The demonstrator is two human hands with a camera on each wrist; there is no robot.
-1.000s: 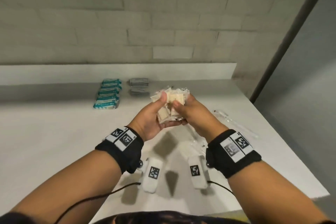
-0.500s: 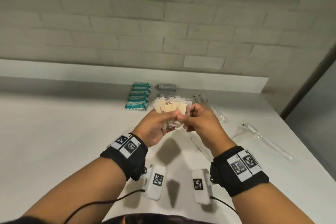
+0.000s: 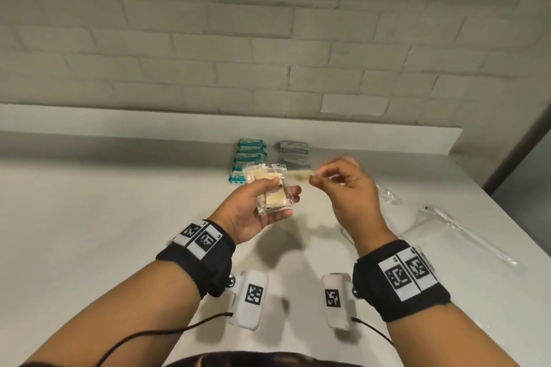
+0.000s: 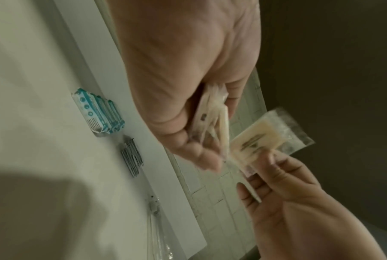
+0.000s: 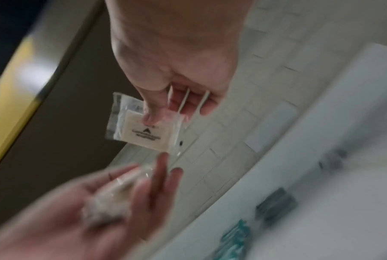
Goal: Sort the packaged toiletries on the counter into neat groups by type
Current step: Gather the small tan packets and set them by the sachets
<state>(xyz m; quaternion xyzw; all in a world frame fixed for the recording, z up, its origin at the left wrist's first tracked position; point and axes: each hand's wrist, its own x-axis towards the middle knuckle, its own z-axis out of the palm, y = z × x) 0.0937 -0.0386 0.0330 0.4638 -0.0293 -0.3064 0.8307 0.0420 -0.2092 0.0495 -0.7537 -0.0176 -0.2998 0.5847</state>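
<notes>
Separating now, the right hand has pulled one soap packet off the bundle, pinching it between its fingers, while the left hand fingers clasp the rest above the tabletop, ready for grouping

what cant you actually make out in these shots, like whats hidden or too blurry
- How many soap packets the left hand holds: head view, its thumb covers the stack; right wrist view blurs it.
- Print on the single packet the right hand pinches: too small and soft in both wrist views.
- Grey packets: contents unreadable, too small in the head view, smeared in the right wrist view.
- Clear-wrapped items on the counter: type unclear.
</notes>
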